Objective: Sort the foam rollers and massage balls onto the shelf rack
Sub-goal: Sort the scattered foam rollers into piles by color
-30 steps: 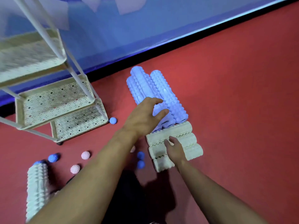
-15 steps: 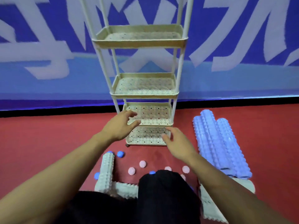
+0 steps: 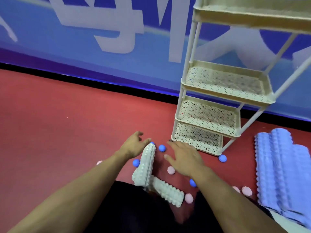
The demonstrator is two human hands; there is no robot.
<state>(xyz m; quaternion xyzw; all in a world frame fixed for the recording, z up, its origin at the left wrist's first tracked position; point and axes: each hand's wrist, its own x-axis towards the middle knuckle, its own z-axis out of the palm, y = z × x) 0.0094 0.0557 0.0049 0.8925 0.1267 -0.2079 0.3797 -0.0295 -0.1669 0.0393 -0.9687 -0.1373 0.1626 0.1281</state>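
A: Rollers first. What do they look like?

B: Two white foam rollers (image 3: 146, 167) on the red floor (image 3: 67, 118), studded with rows of blunt knobs. One lies pointing away toward the wall, the other (image 3: 166, 192) crosses its near end at an angle. To the right, a stack of pale blue rollers (image 3: 282, 167), same knobbed surface, packed side by side; edges blurred.

A: Balls?

B: Small spiky massage balls scattered around the white rollers. Blue ones (image 3: 162, 148), one by the rack's foot (image 3: 222, 158). Pink ones (image 3: 171, 170), more near the blue stack (image 3: 246, 191).

A: Rack?

B: Cream shelf rack (image 3: 208, 113), perforated trays on thin white posts, standing by the blue wall banner (image 3: 101, 47). Nothing visible on the trays.

A: Hands?

B: Left hand (image 3: 134, 144) hovers at the far end of the upright-lying white roller, fingers spread loosely, gripping nothing. Right hand (image 3: 183, 157) is flat, fingers straight and apart, above the floor between the roller and the rack's lowest tray. Holds nothing.
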